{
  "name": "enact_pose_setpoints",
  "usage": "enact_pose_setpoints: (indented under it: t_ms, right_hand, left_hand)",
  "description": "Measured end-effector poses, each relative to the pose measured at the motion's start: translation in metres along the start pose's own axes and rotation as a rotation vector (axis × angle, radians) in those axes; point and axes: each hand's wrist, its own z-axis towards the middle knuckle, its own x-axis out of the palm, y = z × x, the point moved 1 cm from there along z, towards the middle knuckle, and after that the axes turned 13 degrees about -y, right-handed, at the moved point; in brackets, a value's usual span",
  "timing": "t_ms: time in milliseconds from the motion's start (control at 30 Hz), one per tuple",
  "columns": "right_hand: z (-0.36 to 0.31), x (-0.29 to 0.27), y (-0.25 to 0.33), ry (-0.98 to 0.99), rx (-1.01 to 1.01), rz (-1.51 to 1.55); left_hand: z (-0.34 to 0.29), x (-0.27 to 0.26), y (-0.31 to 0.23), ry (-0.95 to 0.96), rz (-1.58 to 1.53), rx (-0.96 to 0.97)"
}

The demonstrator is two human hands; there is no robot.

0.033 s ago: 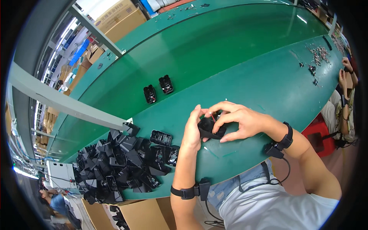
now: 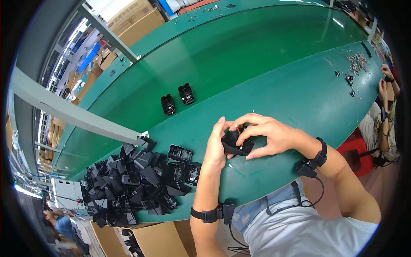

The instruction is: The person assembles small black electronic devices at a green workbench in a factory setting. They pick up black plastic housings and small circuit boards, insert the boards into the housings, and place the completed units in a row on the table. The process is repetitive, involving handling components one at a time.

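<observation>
Workbench (image 2: 308, 98), one, dark green, sweeps across the view from lower left to upper right. Along its far side runs one brighter, glossy green strip (image 2: 257, 55).

One big heap (image 2: 145, 158) of black plastic cases covers the bench's left end, with three open cases (image 2: 180, 154) at its right edge. Below that end stands one open cardboard box (image 2: 158, 240). At the right, beyond the bench's near edge, is one red stool (image 2: 357, 160), beside a co-worker whose two hands (image 2: 387, 70) show at the edge of the view.

The wearer's two hands meet over the middle of the near bench, each forearm wearing one black strap (image 2: 207, 215). The left hand (image 2: 214, 143) cups one held case (image 2: 231, 150), black and open, from its left side, some fingertips underneath. The right hand (image 2: 274, 137) arches over it from the right, fingers bent and slightly spread, tips inside, thumb by the near edge; whether those tips pinch anything cannot be told, as the hand hides them.

Two similar cases (image 2: 186, 93) lie side by side on the glossy strip, beyond the hands and to the left. Smallest is one red wire (image 2: 238, 129) at the held case's far side.
</observation>
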Motion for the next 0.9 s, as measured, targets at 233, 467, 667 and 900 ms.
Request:
enact_pose_setpoints:
  t_ms: [233,467,667,900]
  right_hand:
    - [0.001,0.005,0.001,-0.040,-0.034,0.098]
    - [-0.003,0.007,-0.018,-0.192,0.267,0.461]
    - [-0.007,0.005,-0.015,-0.165,0.461,0.761]
    - [-0.008,0.009,-0.013,-0.160,0.622,0.766]
  left_hand:
    - [-0.010,0.015,-0.008,-0.061,-0.033,-0.013]
    - [-0.008,0.006,-0.006,0.078,-0.277,0.153]
    - [-0.011,0.013,-0.012,0.049,-0.119,0.167]
    - [-0.015,0.017,-0.002,-0.147,0.122,0.396]
